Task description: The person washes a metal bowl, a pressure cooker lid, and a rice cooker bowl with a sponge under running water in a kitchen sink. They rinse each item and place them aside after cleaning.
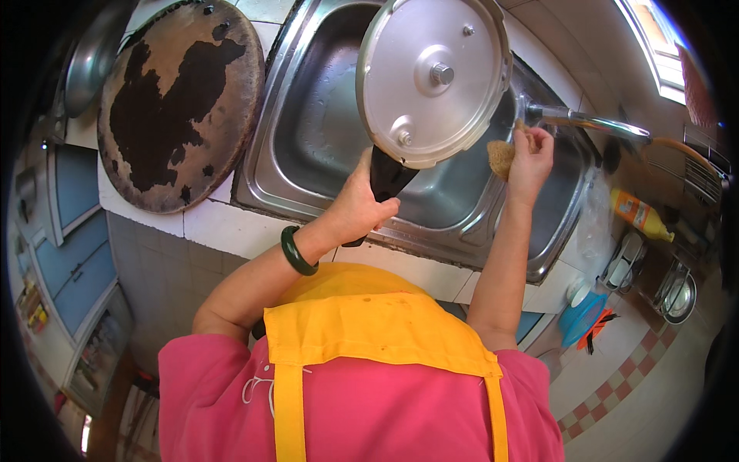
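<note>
My left hand (361, 202) grips the black handle (388, 176) of a metal pressure cooker lid (418, 92). The lid is tilted up over the large basin of a stainless steel double sink (314, 115), its inner face towards me, with a small valve fitting at the centre. To the right, my right hand (531, 159) pinches a tan scrubbing pad (501, 158), perhaps a loofah piece, near the divider between the basins. The pad is apart from the lid. Just beyond that hand is the chrome faucet (594, 122), its spout reaching out to the right.
A round, dark-stained board (182, 107) lies on the white tiled counter (225, 231) left of the sink. At right are a clear plastic bag (592, 219), a yellow bottle (641, 215), wall racks (623, 263) and a blue plastic basket (582, 320). A metal wok (92, 69) stands far left.
</note>
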Action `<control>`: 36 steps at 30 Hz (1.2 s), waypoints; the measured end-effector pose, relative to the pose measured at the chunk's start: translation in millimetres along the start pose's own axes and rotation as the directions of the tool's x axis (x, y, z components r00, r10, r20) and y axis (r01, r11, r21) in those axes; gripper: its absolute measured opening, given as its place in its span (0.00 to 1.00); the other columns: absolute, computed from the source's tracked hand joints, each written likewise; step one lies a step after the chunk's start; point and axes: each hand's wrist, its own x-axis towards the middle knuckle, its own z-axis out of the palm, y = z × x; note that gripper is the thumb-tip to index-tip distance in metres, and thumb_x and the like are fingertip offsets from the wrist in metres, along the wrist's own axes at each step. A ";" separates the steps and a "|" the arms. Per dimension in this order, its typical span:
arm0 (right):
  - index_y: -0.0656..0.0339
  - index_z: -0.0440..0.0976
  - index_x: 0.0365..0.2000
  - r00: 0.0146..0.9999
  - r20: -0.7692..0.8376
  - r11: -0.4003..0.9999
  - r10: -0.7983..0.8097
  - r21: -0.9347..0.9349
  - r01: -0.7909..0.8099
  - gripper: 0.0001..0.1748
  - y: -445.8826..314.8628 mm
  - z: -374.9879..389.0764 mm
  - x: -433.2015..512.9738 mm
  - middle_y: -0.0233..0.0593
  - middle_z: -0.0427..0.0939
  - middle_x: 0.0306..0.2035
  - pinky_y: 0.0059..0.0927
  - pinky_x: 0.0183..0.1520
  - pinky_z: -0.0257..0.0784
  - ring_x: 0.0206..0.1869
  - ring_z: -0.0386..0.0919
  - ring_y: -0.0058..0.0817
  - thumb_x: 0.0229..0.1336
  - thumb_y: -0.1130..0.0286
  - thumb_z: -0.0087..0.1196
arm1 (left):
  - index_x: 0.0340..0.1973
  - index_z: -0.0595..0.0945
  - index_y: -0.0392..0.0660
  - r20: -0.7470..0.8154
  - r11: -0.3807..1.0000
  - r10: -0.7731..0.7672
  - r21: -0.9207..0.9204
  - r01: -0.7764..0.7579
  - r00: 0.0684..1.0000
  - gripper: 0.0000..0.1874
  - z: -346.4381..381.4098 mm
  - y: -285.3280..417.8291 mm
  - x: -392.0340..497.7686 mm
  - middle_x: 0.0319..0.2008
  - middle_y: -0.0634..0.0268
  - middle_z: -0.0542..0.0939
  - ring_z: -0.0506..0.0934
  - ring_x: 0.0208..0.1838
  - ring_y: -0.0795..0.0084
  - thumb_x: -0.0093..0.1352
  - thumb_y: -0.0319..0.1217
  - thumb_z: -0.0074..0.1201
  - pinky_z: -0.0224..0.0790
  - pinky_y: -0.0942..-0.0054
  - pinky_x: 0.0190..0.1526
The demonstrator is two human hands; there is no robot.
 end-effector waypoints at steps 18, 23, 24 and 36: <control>0.59 0.78 0.30 0.868 0.193 0.830 -0.458 -0.258 0.495 0.04 -49.1 37.7 34.3 0.39 0.75 0.35 0.35 0.41 0.71 0.36 0.75 0.39 0.50 0.75 0.60 | 0.62 0.54 0.42 0.061 0.999 -0.034 0.023 0.032 0.998 0.37 -7.8 2.0 -15.3 0.38 0.58 0.70 0.71 0.19 0.76 0.59 0.19 0.51 0.67 0.75 0.19; 0.60 0.75 0.28 0.941 0.296 0.814 -0.161 -0.499 0.296 0.10 -36.9 31.2 33.7 0.44 0.78 0.31 0.39 0.41 0.72 0.35 0.78 0.43 0.47 0.65 0.62 | 0.62 0.55 0.43 0.057 1.000 -0.004 0.030 0.002 0.998 0.36 -9.0 2.4 -17.5 0.40 0.61 0.69 0.70 0.21 0.80 0.60 0.17 0.50 0.66 0.78 0.19; 0.61 0.76 0.28 0.940 0.328 0.793 -0.095 -0.545 0.271 0.12 -35.8 29.6 32.9 0.45 0.79 0.29 0.39 0.40 0.72 0.34 0.78 0.44 0.46 0.63 0.62 | 0.63 0.54 0.43 0.067 0.999 -0.013 0.037 0.010 0.998 0.36 -10.4 2.4 -17.9 0.40 0.61 0.69 0.70 0.21 0.80 0.60 0.17 0.50 0.66 0.78 0.19; 0.64 0.72 0.28 0.951 0.160 0.846 -0.264 -0.435 0.308 0.15 -35.1 58.1 45.0 0.48 0.77 0.32 0.44 0.41 0.71 0.36 0.77 0.48 0.44 0.63 0.61 | 0.64 0.52 0.44 0.039 0.998 -0.049 0.048 0.047 0.998 0.39 -7.1 8.9 -13.5 0.42 0.58 0.69 0.70 0.19 0.79 0.61 0.16 0.50 0.66 0.78 0.18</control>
